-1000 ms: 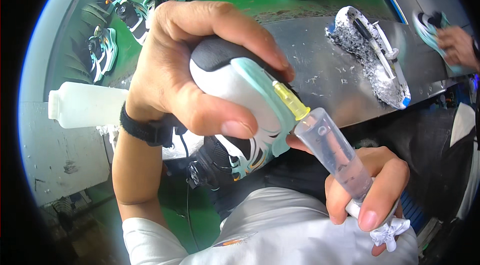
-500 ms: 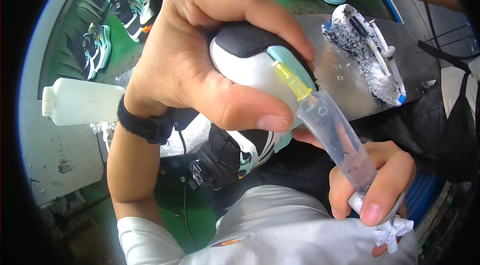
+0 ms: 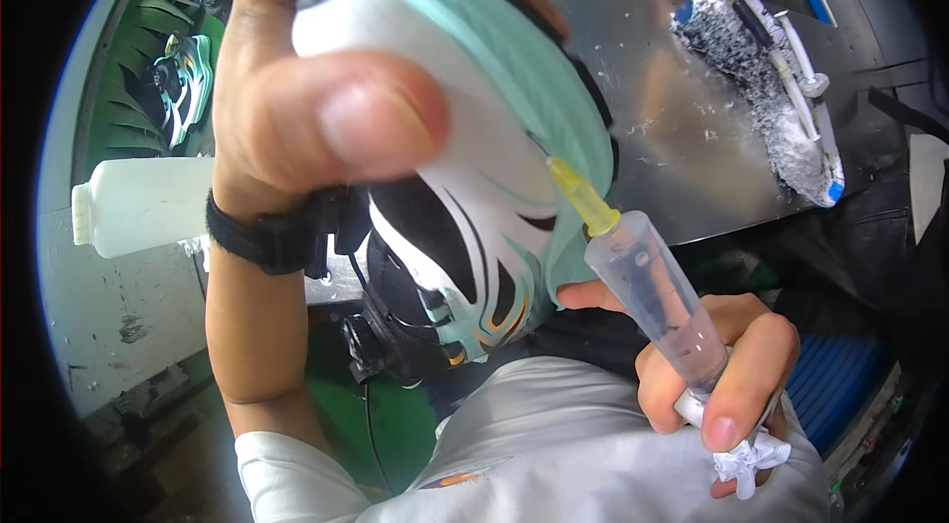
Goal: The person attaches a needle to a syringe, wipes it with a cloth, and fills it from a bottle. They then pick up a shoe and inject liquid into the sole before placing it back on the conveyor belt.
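My left hand is closed round a white, mint and black sports shoe, thumb over the white upper and fingers over the far side. Closed on a clear plastic syringe, my right hand holds it tilted from below. Its yellow needle hub points up at the shoe, with the thin needle at the line between white upper and mint sole. Some clear liquid sits low in the barrel. A finger of the right hand reaches out to the shoe's mint side. White crumpled material hangs below the syringe.
A metal plate lies beyond my right hand. On it rests a fluffy, black-speckled white pad with thin tools. A white bottle lies at the left. Other shoes stand on the green surface. A black cable hangs down.
The shoe has turned and come closer, showing more of its mint side and black-striped upper. The syringe stays at its edge. Another person's hand at the far right has left view.
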`<state>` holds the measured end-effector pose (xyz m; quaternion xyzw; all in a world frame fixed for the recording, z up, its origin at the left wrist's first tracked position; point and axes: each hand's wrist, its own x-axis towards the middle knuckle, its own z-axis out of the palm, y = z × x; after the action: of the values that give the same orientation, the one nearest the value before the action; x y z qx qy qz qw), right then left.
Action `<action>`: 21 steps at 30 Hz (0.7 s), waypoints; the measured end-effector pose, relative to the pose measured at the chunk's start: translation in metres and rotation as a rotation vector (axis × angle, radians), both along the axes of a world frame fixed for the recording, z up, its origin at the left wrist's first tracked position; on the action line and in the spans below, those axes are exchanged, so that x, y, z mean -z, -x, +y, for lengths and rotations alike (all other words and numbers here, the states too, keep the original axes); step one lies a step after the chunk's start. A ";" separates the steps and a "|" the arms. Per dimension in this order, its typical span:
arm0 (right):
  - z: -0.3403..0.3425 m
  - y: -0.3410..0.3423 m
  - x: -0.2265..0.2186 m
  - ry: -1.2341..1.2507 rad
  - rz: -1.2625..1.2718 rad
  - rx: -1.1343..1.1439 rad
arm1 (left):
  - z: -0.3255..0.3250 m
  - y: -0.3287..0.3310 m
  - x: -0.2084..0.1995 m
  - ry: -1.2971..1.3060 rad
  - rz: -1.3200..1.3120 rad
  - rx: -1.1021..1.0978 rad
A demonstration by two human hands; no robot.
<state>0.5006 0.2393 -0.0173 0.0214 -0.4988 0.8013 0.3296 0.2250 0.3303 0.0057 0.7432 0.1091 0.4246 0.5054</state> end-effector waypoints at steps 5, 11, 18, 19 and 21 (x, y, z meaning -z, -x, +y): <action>0.005 0.005 0.024 0.124 0.031 -0.050 | 0.003 0.019 0.028 0.185 -0.078 -0.098; 0.005 0.014 0.045 0.164 0.099 0.018 | 0.010 0.026 0.043 0.365 -0.197 -0.088; 0.001 0.014 0.058 0.162 0.183 0.070 | 0.008 0.021 0.050 0.433 -0.213 -0.112; 0.000 0.014 0.059 0.181 0.175 0.076 | 0.009 0.024 0.050 0.436 -0.206 -0.116; -0.004 0.014 0.063 0.209 0.176 0.077 | 0.011 0.029 0.050 0.387 -0.167 -0.105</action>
<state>0.4867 0.2356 -0.0800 0.0378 -0.3822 0.8307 0.4030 0.1961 0.3414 -0.0445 0.5880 0.1849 0.4814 0.6232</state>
